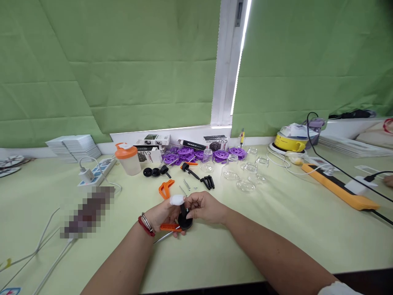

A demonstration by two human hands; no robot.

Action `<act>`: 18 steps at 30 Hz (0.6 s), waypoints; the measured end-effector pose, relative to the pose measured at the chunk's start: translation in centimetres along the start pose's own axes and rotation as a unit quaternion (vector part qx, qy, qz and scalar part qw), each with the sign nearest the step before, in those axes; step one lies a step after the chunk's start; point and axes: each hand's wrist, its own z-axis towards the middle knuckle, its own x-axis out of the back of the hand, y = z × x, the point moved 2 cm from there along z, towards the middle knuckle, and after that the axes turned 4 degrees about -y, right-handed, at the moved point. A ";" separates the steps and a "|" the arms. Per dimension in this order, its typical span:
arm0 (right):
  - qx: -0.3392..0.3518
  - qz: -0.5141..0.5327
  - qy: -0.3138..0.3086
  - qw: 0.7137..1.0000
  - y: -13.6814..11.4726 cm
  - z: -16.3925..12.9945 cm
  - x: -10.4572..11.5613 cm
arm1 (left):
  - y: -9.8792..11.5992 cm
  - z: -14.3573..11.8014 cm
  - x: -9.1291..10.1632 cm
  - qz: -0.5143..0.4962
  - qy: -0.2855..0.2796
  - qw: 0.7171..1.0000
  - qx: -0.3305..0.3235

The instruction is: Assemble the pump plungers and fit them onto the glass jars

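Note:
My left hand (164, 215), with a white bandage on one fingertip and bracelets at the wrist, holds a black round part (185, 222) together with an orange piece (167, 227) and a thin metal rod (164, 236). My right hand (205, 207) grips the black stem on top of that round part. Both hands meet over the pale green table (276, 213), near its front. Just beyond them lie an orange clip (165, 188), small metal screws (186, 185) and several black pegs (208, 182).
Further back stand an orange-lidded shaker cup (128, 159), purple wheels (184, 154), small boxes (152, 140) and clear glass cups (245, 176). A power strip (96, 172) lies left, an orange bar (339, 187) and yellow device (290, 142) right. Another person's fingertips (388, 180) show at the right edge.

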 end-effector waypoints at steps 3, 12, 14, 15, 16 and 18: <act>-0.003 -0.004 0.002 1.000 0.0 0.1 0.1 | 0.0 0.0 0.1 -0.009 0.004 1.000 0.009; -0.008 0.015 -0.003 1.000 0.0 0.0 0.6 | -0.3 0.3 0.4 -0.004 -0.006 1.000 0.005; 0.007 0.018 -0.004 1.000 -0.1 0.0 0.7 | -0.3 0.3 0.5 -0.003 -0.005 1.000 0.006; 0.011 0.015 -0.005 1.000 -0.2 0.0 0.7 | -0.3 0.3 0.5 -0.002 -0.003 1.000 0.006; 0.011 0.012 -0.005 1.000 -0.2 -0.1 0.7 | -0.3 0.3 0.4 0.000 -0.001 1.000 0.007; -0.007 0.011 -0.008 1.000 -0.2 -0.1 0.8 | -0.2 0.3 0.4 0.003 -0.002 1.000 0.006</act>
